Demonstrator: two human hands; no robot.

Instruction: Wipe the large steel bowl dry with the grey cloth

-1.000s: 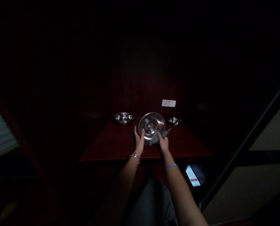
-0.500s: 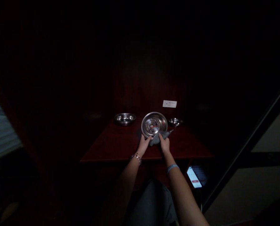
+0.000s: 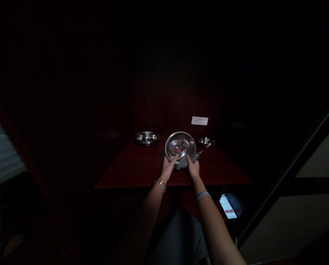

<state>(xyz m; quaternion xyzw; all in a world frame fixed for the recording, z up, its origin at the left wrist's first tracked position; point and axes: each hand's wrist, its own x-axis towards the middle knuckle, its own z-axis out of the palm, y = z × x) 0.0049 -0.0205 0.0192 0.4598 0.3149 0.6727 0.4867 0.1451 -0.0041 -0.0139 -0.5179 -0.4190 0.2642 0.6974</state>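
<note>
Left hand point(image 3: 168, 169) pinches the tilted, shiny steel bowl point(image 3: 180, 145) while right hand point(image 3: 193, 168) clutches cloth point(image 3: 183, 162)

Nothing here can be read. The steel bowl point(image 3: 185, 141) carries a small sticker point(image 3: 178, 148) with red on it, probably a brand label, too small to read. The lit phone screen point(image 3: 227, 207) shows a red patch, equally illegible.

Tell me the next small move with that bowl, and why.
Probably slide the cloth up into the bowl: the left hand holds it tilted by its near rim, and the right hand presses the cloth just under that rim.
</note>
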